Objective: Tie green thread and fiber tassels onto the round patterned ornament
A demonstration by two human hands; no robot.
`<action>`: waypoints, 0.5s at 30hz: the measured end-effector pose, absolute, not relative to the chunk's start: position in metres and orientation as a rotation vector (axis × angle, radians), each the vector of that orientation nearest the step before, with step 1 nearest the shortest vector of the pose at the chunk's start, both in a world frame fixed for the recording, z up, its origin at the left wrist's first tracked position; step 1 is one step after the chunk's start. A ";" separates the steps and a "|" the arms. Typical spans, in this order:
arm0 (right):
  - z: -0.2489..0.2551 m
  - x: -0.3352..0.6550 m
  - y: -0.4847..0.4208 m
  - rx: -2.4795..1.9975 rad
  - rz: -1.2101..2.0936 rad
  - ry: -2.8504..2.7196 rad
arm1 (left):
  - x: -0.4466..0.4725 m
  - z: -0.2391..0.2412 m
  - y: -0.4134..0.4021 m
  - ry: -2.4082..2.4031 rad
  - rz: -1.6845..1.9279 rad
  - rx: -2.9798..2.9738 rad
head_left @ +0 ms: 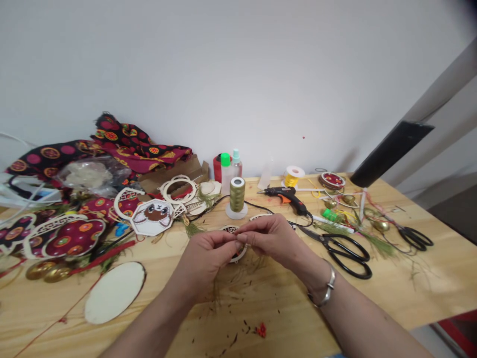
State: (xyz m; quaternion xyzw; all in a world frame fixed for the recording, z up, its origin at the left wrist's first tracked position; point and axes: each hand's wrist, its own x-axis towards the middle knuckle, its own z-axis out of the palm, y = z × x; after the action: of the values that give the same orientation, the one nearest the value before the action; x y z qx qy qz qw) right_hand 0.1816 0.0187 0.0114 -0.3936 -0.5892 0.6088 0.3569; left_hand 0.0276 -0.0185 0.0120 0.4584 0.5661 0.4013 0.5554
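Fabric (pixel 143 141) at left lies heaped behind a pale oval disc (pixel 115 293); over the desk (pixel 290 308), left hand (pixel 208 253) and right hand (pixel 274 236) meet with fingers pinched, partly covering a round ornament (pixel 240 255); what they grip is hidden; scissors (pixel 325 239) lie rightward.

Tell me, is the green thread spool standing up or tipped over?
Standing up. The olive-green thread spool rests on its wide white base on the wooden table, with its white-rimmed top end uppermost.
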 end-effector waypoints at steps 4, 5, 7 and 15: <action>0.015 0.180 0.017 -1.077 1.520 -1.505 | 0.027 0.010 -0.018 1.326 0.961 1.059; 0.015 0.180 0.017 -1.090 1.506 -1.500 | 0.027 0.009 -0.018 1.317 0.966 1.045; 0.016 0.180 0.017 -1.086 1.493 -1.485 | 0.027 0.007 -0.017 1.290 0.973 1.012; 0.010 0.179 0.019 -1.045 1.466 -1.440 | 0.025 0.002 -0.015 1.176 0.993 0.895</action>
State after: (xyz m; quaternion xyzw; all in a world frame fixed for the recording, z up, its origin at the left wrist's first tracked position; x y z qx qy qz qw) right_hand 0.1794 0.0193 0.0099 -0.4144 -0.5706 0.5813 0.4060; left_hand 0.0250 -0.0147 0.0023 0.3906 0.5135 0.4333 0.6293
